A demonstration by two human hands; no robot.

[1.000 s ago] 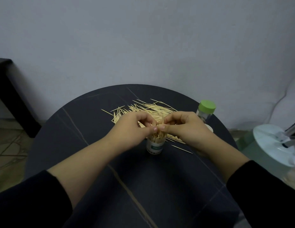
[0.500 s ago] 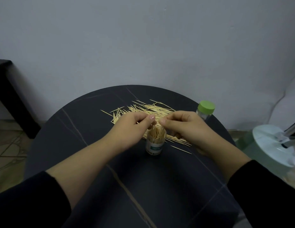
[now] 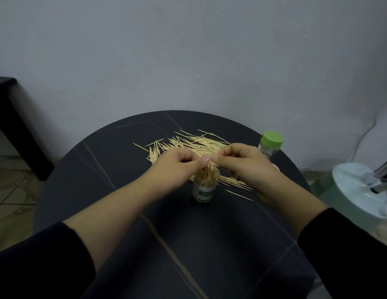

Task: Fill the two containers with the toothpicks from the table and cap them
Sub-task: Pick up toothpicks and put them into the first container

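On the dark desk [image 3: 102, 169], the open jar [image 3: 205, 188] stands upright just below the left grip [image 3: 177, 165] and right grip [image 3: 242, 162]; both are pinched, on what I cannot tell.

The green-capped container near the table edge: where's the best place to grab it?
Probably take the green-capped container round its clear wall, just under the cap, coming from the right. It stands upright, and loose toothpicks lie to its left.
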